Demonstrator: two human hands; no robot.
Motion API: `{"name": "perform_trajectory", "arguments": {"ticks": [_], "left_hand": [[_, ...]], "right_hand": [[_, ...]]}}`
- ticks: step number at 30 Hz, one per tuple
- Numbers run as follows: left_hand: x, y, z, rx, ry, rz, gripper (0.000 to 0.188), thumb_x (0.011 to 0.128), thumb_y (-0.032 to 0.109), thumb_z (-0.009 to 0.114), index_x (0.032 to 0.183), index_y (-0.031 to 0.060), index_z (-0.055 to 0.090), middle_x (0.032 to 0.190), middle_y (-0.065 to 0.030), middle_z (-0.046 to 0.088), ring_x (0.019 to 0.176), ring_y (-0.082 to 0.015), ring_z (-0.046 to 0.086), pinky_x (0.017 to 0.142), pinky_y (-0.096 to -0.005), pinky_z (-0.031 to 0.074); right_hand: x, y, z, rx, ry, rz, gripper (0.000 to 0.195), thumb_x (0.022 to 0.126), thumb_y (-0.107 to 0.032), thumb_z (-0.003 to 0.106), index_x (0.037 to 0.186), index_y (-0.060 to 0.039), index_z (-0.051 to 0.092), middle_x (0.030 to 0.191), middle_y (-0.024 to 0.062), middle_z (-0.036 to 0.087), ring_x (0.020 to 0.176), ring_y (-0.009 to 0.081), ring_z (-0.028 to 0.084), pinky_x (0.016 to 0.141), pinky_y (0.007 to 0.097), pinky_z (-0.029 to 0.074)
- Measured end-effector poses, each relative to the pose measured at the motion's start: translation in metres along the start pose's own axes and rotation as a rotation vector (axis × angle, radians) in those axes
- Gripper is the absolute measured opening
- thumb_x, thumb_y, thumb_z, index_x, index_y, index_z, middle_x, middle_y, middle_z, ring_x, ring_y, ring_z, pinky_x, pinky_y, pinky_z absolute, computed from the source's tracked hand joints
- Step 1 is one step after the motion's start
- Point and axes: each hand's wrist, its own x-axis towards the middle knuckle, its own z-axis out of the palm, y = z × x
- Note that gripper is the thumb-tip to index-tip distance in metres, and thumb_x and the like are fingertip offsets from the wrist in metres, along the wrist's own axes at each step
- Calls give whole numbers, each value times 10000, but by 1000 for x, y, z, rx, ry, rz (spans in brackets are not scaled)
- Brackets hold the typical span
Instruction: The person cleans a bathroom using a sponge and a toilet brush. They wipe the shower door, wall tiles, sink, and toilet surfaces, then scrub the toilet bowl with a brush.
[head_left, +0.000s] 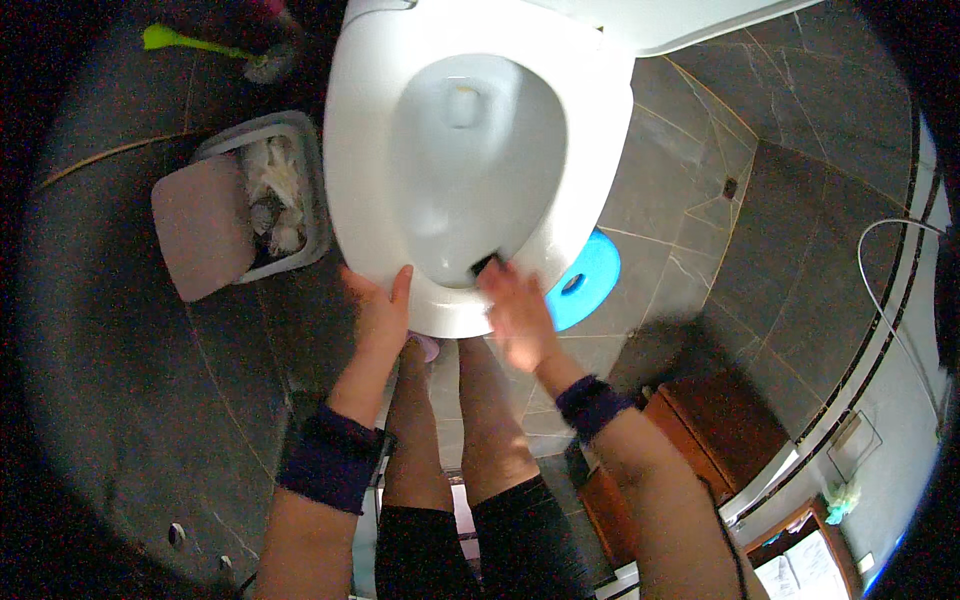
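Note:
Before me stands a white toilet (360, 150), its bowl in full view from above. My left hand (379, 307) grips the front left edge of the seat, with the thumb on top and some fingers hidden at the outer side. Blurred as if in motion, my right hand (519, 311) is at the front right of the seat. Under its fingertips is a small black object (486, 264), perhaps a pad or a cloth, at the inner edge of the bowl opening. Part of that object is hidden by the fingers.
Left of the toilet, a waste bin (311, 251) holds crumpled waste, its pinkish lid (202, 225) swung aside. A brush with a lime-green handle (195, 41) lies beyond it. At right are a blue plastic piece with a hole (600, 262) and a brown wooden cabinet (720, 420).

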Motion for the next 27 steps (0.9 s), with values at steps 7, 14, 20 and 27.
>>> {"name": "perform_trajectory", "arguments": {"ticks": [7,14,20,27], "left_hand": [[0,-24,-7,195,27,-53,1120,838,545,675,1437,-143,26,1441,-366,264,1329,-459,359,1090,-460,354],[-5,-43,-5,234,73,81,1115,821,517,715,1423,-142,46,1378,-363,340,1268,-455,419,1059,-459,383],[-12,-32,-7,69,6,13,1107,804,436,766,1421,-139,50,1362,-332,363,1255,-445,420,1047,-474,385],[-6,-53,-1,140,49,71,1095,809,439,758,1418,-135,52,1394,-351,284,1287,-446,374,1063,-477,360]], "right_hand": [[28,75,-40,-141,343,-189,662,787,-84,604,1426,-81,432,1499,128,396,1442,308,275,1150,534,240],[126,106,-131,-190,593,35,615,953,-222,522,1495,-51,285,1562,142,271,1452,356,219,1185,493,194],[-10,52,-14,-72,236,-9,651,856,-243,618,1432,-24,408,1523,181,325,1438,385,247,1155,586,189],[138,85,-115,-180,657,272,717,930,-239,557,1499,25,210,1566,207,222,1463,371,176,1193,487,147]]}}
